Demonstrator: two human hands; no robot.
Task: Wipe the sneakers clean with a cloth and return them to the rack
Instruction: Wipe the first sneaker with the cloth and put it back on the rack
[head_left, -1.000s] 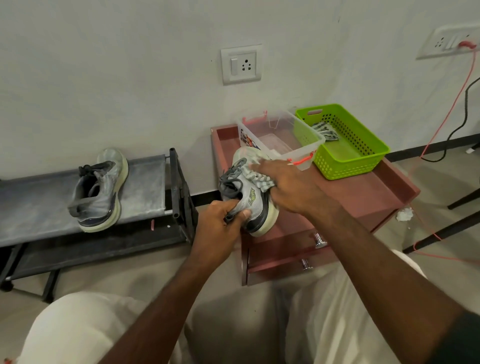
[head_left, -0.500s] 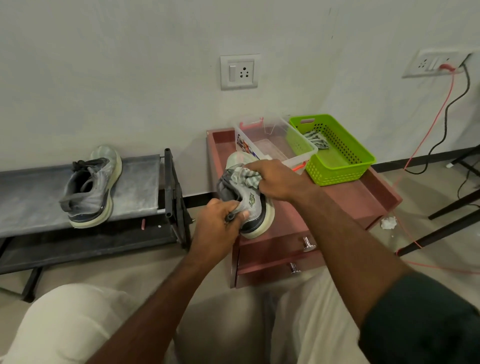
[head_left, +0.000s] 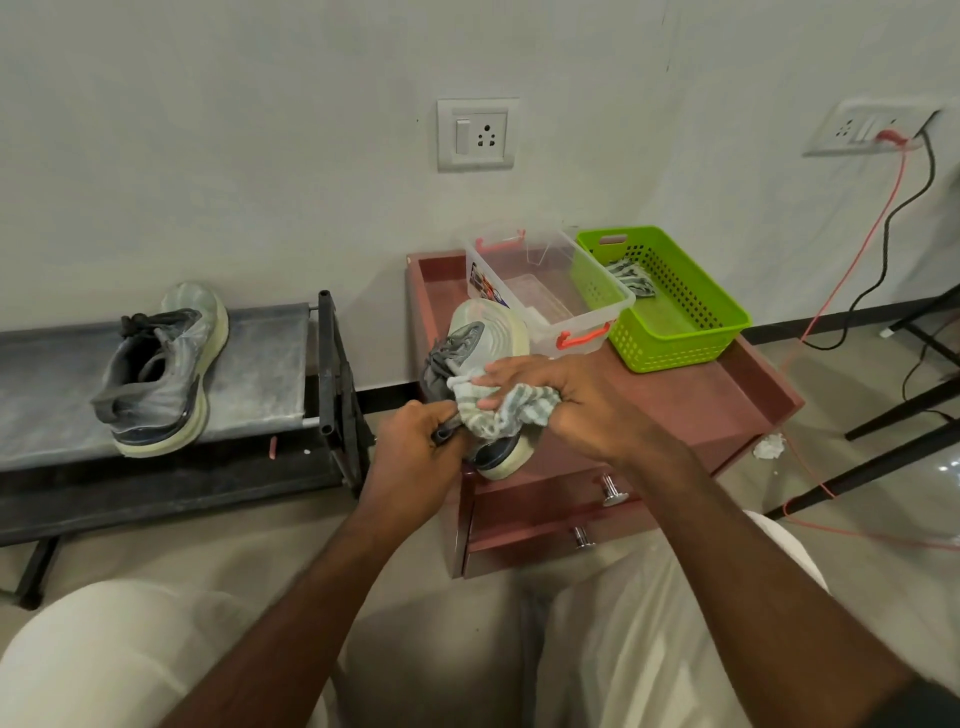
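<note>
A grey sneaker (head_left: 485, 332) with a pale sole stands on the red-brown cabinet (head_left: 691, 400), toe toward the wall. My left hand (head_left: 415, 457) grips its heel collar. My right hand (head_left: 566, 400) holds a striped white-and-green cloth (head_left: 498, 413) bunched against the sneaker's near side. The cloth and hands hide most of the heel. A second grey sneaker (head_left: 161, 369) lies on the top shelf of the black rack (head_left: 332, 384) at the left, untouched.
On the cabinet behind the sneaker sit a clear plastic box (head_left: 550, 291) with red handles and a green basket (head_left: 670, 301) holding another cloth. Cables (head_left: 852, 270) hang from a wall socket at right. A crumpled tissue (head_left: 769, 447) lies on the floor. My knees fill the foreground.
My right hand has drawn the cloth back from the toe and laces toward the heel side of the sneaker. The left hand keeps its hold on the heel.
</note>
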